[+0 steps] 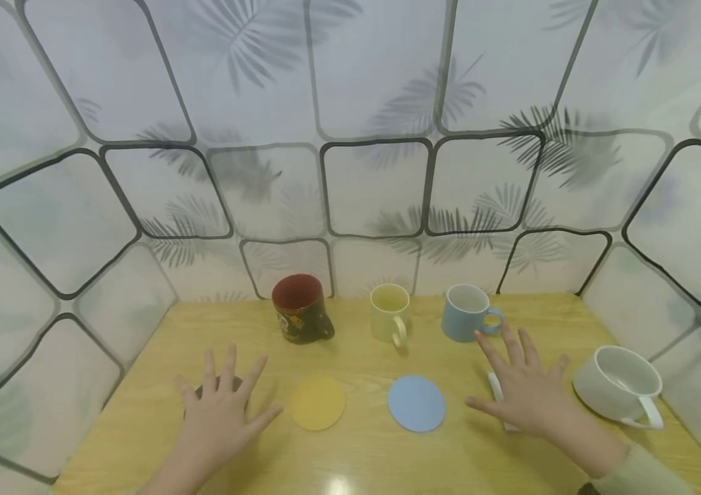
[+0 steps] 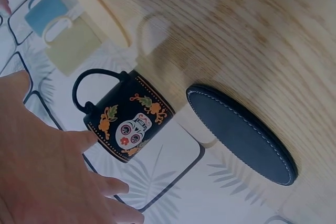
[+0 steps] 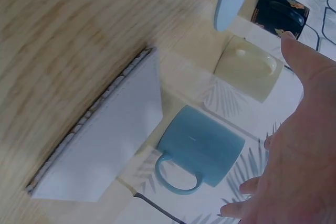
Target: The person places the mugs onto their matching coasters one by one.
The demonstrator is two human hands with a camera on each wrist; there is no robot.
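Both hands spread wide, holding nothing, the right nearer the blue mug.
In the head view, the left hand (image 1: 217, 416), lower left, overlaps a black, stitched round coaster (image 2: 241, 137); the right hand (image 1: 526, 392), lower right, overlaps a flat white coaster (image 3: 110, 140), fingers pointing up-frame toward the upright light-blue ceramic mug (image 1: 462, 316), handle facing right.

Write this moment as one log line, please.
left hand: empty, spread over black coaster | right hand: empty, spread over white coaster | upright: dark mug, yellow mug, blue mug, white mug
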